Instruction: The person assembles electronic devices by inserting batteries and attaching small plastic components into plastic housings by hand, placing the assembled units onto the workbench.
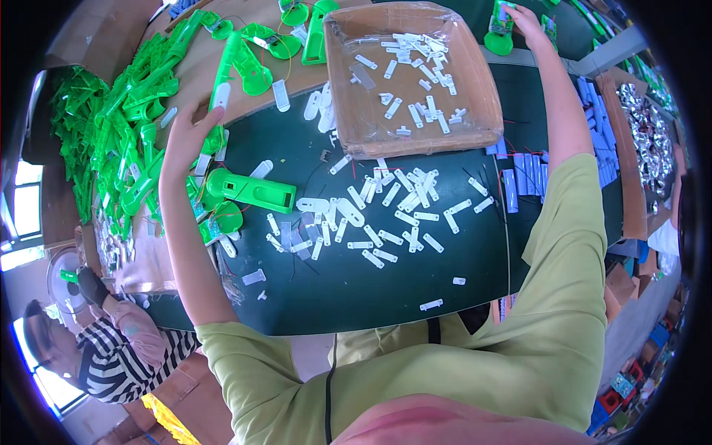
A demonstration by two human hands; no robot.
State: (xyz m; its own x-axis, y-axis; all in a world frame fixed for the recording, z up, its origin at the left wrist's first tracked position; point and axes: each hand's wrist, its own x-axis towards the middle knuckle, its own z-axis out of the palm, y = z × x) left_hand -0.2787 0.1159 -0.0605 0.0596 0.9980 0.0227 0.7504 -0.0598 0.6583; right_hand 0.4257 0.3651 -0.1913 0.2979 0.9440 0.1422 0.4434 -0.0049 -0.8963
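Observation:
My left hand (187,139) is at the left side of the table, fingers spread. Its fingertips are close to the lower end of a long green plastic housing (232,63) with a white tip; I cannot tell if they touch. A green housing (256,192) with a rectangular recess lies to the right of my left wrist. Stretched out to the far right, my right hand (528,27) has its fingers closed on a green round-ended housing (499,42) with a circuit board showing in it. Small white plastic strips (406,217) are scattered over the dark green tabletop (348,297).
A cardboard box (415,144) with white pieces stands at the far middle. Green housings (141,111) heap up at left. Blue cylindrical cells (526,176) and a carton of shiny silver parts (644,141) are at right. Another person in a striped top (137,348) is at lower left.

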